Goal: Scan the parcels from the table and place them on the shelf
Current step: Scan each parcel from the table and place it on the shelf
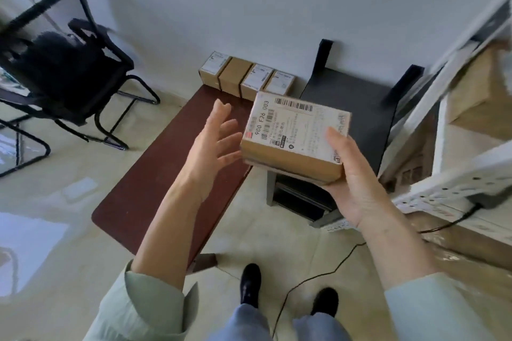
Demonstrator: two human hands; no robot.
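My right hand (352, 177) grips a small cardboard parcel (293, 135) from below and from its right side, its white shipping label with barcodes facing up. My left hand (216, 144) hovers just left of the parcel, fingers spread, its fingertips close to the box's left face; I cannot tell if they touch it. Both are held in the air above the right edge of the dark red table (166, 169). A row of several more parcels (246, 77) stands at the table's far end against the wall. The white shelf (454, 183) is at the right.
A dark grey low stand (352, 108) sits between table and shelf. A cardboard box (476, 91) rests on the shelf. A black office chair (63, 63) stands at the left. A black cable (318, 277) runs over the floor near my shoes.
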